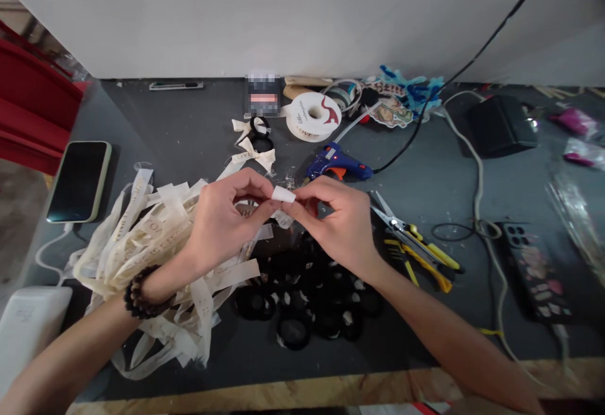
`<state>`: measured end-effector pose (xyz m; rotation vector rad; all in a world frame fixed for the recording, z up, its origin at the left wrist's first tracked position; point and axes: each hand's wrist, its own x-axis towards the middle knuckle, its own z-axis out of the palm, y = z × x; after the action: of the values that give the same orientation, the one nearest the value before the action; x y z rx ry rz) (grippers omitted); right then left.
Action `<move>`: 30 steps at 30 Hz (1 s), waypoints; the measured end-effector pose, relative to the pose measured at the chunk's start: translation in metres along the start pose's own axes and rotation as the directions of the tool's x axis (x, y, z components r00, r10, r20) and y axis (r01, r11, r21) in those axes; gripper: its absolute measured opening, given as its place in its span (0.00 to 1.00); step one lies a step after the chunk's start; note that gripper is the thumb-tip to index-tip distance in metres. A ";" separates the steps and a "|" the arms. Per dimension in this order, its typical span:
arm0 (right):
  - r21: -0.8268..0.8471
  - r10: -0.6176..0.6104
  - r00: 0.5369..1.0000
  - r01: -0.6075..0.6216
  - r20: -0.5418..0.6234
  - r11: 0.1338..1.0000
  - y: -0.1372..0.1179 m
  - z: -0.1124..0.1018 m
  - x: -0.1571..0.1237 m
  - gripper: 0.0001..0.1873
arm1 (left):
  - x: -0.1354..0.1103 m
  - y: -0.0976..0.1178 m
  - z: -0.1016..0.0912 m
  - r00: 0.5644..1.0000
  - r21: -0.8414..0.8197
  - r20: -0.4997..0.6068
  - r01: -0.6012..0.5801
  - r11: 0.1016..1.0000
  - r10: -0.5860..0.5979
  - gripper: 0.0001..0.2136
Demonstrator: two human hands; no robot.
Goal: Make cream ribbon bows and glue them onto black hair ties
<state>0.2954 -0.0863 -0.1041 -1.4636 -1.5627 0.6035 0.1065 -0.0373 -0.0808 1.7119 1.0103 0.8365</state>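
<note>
My left hand (227, 216) and my right hand (338, 222) meet above the dark table (189, 131), and both pinch a short cream ribbon piece (282, 195) folded between the fingertips. A bead bracelet circles my left wrist. Under my left hand lies a heap of cut cream ribbon strips (155, 245). Below my right hand sits a pile of black hair ties (307, 301). Two finished ribbon bows (255, 150) lie just beyond my hands.
A blue glue gun (338, 164) with a black cord lies behind my hands, a white ribbon spool (314, 115) further back. Scissors and yellow cutters (416, 245) rest at right, beside a phone (534, 273). Another phone (79, 180) and a white power bank (28, 327) lie left.
</note>
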 end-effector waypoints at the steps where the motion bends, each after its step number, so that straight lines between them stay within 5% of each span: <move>1: -0.008 -0.005 1.000 0.005 0.006 1.000 0.000 0.000 0.000 0.06 | 0.000 0.000 0.000 1.000 0.002 -0.006 0.014 1.000 -0.014 0.04; 7: -0.007 0.026 0.994 -0.026 0.107 1.000 -0.004 0.000 0.000 0.07 | 0.001 -0.002 -0.003 0.998 -0.007 0.050 0.029 1.000 -0.029 0.02; 15: 0.019 0.076 0.993 -0.078 0.086 0.997 -0.002 0.001 -0.001 0.08 | 0.004 -0.008 -0.006 0.978 -0.049 0.187 0.099 0.994 -0.088 0.03; 24: -0.082 -0.005 0.992 0.015 0.129 0.997 -0.001 -0.003 0.002 0.07 | 0.006 -0.002 -0.004 0.977 -0.003 0.187 0.105 0.994 -0.102 0.07; 30: 0.008 0.035 0.996 -0.035 0.084 0.999 -0.001 0.001 -0.001 0.08 | 0.005 -0.003 -0.002 0.979 -0.140 0.109 0.185 0.973 -0.171 0.08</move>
<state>0.2939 -0.0872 -0.1044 -1.4778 -1.5991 0.7003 0.1064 -0.0313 -0.0825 1.4959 0.9944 0.6896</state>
